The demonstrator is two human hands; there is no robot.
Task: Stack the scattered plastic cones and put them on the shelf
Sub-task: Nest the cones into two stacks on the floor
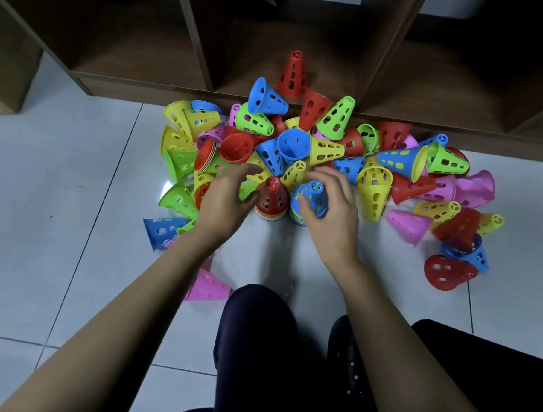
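Several perforated plastic cones in red, blue, green, yellow and pink lie scattered in a heap [301, 144] on the white tiled floor before a wooden shelf [140, 56]. Two upright stacks stand at the heap's near edge: one topped by a red cone [273, 195], one topped by a blue cone [312, 196]. My right hand [332, 208] curls around the blue-topped stack, thumb on its side. My left hand [227, 194] hovers beside the red-topped stack with fingers spread over a yellow cone [259, 174], holding nothing. One red cone [293, 74] stands upright in a shelf compartment.
The shelf has several open compartments along the floor, divided by wooden panels [196, 37]. A pink cone [207, 285] lies near my left forearm. Red and blue cones [454, 263] lie at the right. My dark-clothed knees [258, 345] are at the bottom.
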